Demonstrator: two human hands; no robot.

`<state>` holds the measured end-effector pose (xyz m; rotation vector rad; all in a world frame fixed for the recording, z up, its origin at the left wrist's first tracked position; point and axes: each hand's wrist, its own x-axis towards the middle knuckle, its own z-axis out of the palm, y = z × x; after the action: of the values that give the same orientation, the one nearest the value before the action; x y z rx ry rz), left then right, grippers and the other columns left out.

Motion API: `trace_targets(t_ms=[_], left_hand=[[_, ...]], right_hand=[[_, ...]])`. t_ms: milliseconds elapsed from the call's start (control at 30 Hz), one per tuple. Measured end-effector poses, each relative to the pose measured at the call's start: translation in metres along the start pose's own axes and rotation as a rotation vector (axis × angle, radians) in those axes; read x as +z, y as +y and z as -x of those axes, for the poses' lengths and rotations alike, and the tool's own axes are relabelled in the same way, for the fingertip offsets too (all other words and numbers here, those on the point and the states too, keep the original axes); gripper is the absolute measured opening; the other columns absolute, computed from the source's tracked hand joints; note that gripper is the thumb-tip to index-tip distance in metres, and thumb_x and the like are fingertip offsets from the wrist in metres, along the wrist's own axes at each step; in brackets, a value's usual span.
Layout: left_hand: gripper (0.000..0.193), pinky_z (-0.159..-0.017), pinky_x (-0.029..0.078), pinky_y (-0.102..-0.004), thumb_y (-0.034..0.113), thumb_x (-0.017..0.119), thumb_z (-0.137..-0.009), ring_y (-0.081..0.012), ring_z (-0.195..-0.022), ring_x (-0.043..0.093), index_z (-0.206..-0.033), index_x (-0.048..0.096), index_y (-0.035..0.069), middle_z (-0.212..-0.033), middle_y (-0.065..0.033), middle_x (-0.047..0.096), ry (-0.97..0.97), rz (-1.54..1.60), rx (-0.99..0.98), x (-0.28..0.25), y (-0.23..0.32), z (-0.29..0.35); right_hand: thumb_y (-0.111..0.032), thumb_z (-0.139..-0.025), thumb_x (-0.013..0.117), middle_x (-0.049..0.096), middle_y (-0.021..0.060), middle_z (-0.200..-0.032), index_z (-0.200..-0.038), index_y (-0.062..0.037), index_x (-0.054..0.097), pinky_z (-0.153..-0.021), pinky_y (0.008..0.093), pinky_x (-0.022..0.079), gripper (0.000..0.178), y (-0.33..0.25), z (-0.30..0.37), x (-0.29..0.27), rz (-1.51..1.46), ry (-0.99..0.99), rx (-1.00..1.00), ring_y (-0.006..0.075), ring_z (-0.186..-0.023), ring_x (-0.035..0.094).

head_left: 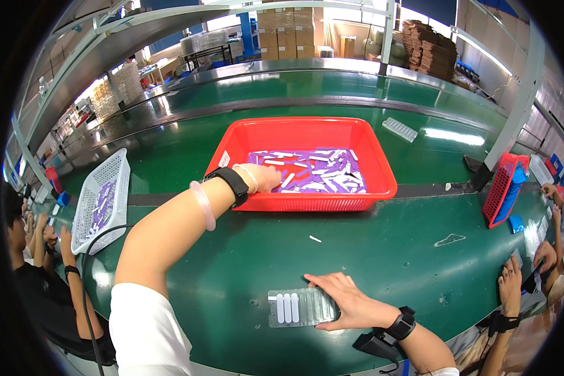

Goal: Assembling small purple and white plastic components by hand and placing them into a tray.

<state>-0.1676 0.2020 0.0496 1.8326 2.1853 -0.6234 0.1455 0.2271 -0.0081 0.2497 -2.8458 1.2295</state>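
My left hand (264, 178) reaches over the near rim of a red plastic basket (319, 202), its fingers bent down among the loose strips inside. Those small flat strips (332, 172) are white and purple and lie jumbled over the basket's bottom. Whatever is between my left fingertips cannot be made out. On the green table, my right hand (351, 304) grips the right end of a clear plastic tray (311, 307) with thumb and fingers at opposite edges. Several white strips (287, 308) sit side by side in the tray's left slots; its other visible slots hold none.
One white strip (315, 239) lies loose between basket and tray. A white basket (126, 188) of similar strips leans at left. Another clear tray (400, 130) lies behind the red basket. A metal post (514, 119) rises at right. Co-workers' hands (509, 285) are at both sides.
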Motion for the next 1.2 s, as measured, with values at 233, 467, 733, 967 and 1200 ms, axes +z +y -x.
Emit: trace_targets(t_ms=[233, 467, 733, 967, 1200], left_hand=[[0.017, -0.067, 0.046, -0.0388, 0.016, 0.053, -0.078, -0.0331, -0.075, 0.06, -0.085, 0.059, 0.001, -0.079, -0.0181, 0.06, 0.106, 0.191, 0.14, 0.001, 0.007, 0.005], [0.018, -0.066, 0.046, -0.0368, 0.015, 0.056, -0.077, -0.0315, -0.072, 0.059, -0.086, 0.058, 0.0, -0.078, -0.0175, 0.06, 0.207, 0.132, 0.139, -0.007, -0.01, 0.009], [0.012, -0.065, 0.052, -0.0289, 0.004, 0.051, -0.084, -0.0167, -0.075, 0.062, -0.093, 0.05, -0.003, -0.083, -0.0118, 0.064, 0.312, 1.041, -0.006, -0.03, -0.028, 0.034], [0.02, -0.072, 0.052, -0.0286, 0.007, 0.053, -0.084, -0.0191, -0.08, 0.063, -0.101, 0.052, -0.004, -0.087, -0.014, 0.063, 0.459, 1.586, 0.199, -0.045, 0.049, 0.083], [0.019, -0.073, 0.05, -0.0259, 0.01, 0.051, -0.087, -0.0153, -0.079, 0.062, -0.1, 0.055, -0.003, -0.087, -0.0089, 0.064, -0.024, 1.562, 0.316, 0.035, 0.147, 0.167]], right_hand=[[-0.026, -0.063, 0.073, 0.043, 0.0108, -0.115, -0.134, -0.0076, 0.024, -0.092, 0.0373, 0.028, 0.087, 0.001, 0.0, 0.002, 0.0, 0.041, -0.011, 0.0292, -0.104, 0.038], [-0.023, -0.064, 0.07, 0.042, 0.0141, -0.117, -0.134, -0.0053, 0.022, -0.093, 0.0384, 0.027, 0.087, -0.001, 0.0, 0.002, -0.004, 0.017, -0.018, 0.0299, -0.107, 0.036], [-0.023, -0.064, 0.07, 0.041, 0.0146, -0.117, -0.133, -0.0052, 0.023, -0.094, 0.0383, 0.027, 0.086, -0.002, 0.0, 0.001, -0.014, 0.012, -0.013, 0.0303, -0.107, 0.036], [-0.02, -0.073, 0.067, 0.043, 0.0153, -0.117, -0.125, -0.0034, 0.038, -0.09, 0.0354, 0.036, 0.061, -0.003, 0.001, -0.004, -0.248, 0.23, 0.036, 0.0253, -0.103, 0.045], [0.005, -0.08, 0.055, 0.05, 0.0065, -0.097, -0.115, 0.0024, 0.047, -0.072, 0.0221, 0.045, 0.036, -0.04, -0.006, -0.011, -0.918, 0.423, 0.07, 0.0099, -0.085, 0.051]])
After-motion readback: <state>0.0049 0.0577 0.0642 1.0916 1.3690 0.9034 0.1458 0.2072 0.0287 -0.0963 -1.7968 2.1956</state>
